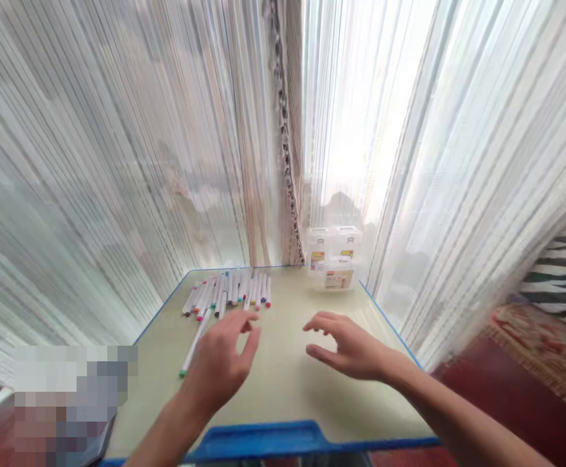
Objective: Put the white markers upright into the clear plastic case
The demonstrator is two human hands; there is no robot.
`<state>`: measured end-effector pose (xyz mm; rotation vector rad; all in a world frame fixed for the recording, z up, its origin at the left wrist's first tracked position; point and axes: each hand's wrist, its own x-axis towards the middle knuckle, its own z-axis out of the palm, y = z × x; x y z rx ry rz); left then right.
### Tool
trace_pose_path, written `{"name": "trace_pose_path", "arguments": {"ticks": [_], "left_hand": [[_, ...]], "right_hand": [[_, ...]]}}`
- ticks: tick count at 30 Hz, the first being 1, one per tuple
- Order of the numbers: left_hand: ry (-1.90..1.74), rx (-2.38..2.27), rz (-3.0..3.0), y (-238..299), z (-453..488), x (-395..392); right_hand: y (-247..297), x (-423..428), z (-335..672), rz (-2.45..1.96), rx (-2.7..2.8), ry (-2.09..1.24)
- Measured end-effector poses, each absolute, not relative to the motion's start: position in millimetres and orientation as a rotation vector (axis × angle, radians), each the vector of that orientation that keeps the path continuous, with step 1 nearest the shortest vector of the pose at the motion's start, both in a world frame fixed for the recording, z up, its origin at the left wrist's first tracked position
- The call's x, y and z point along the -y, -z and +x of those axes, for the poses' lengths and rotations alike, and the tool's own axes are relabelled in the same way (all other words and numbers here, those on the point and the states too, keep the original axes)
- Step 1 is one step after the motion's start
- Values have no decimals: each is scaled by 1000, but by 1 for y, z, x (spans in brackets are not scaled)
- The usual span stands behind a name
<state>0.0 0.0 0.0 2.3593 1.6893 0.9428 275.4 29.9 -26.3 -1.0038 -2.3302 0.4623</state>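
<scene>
So the left hand [224, 363] hovers over the bench [283, 395] with its fingers loosely spread and a bit curled, holding nothing, and the right hand [351, 350] is the same deal: open, fingers apart, palm down, nothing pinched. They're near each other but not touching. Closest thing to the left hand is a loose marker [194, 342], white barrel with a green cap at the near end, lying slanted just left of the fingers. Just past the fingertips, toward the far edge, is a row of markers [229, 292] lying side by side, white bodies with coloured caps (pink, orange, green, purple-ish), the left ones a bit fanned out. In the far right corner sit some clear plastic boxes [334, 259], stacked, with small printed labels on the front; can't tell what's in them, too blurry and backlit. Nothing lies between the hands and the markers. The bench top is smooth and pale yellow-green with a thin blue edge, plus a chunky blue plastic lip [263, 441] on the near side. Sheer white striped curtains [117, 162] wrap around the back and both sides. Off to the right there's a zebra-striped fabric [565, 266] and a reddish patterned rug [541, 350].
</scene>
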Motion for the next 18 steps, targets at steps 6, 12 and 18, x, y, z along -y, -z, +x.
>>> {"name": "trace_pose_path", "arguments": {"ticks": [6,12,18], "left_hand": [[-559,-1798,2358,-4,66,-85],[-443,-1769,2369,38,66,-91],[-442,-1496,2415,56,66,-87]], "right_hand": [[22,-97,223,-1121,2209,-427],[54,-109,228,-1239,2048,-441],[59,-101,244,-1224,2063,-590]]}}
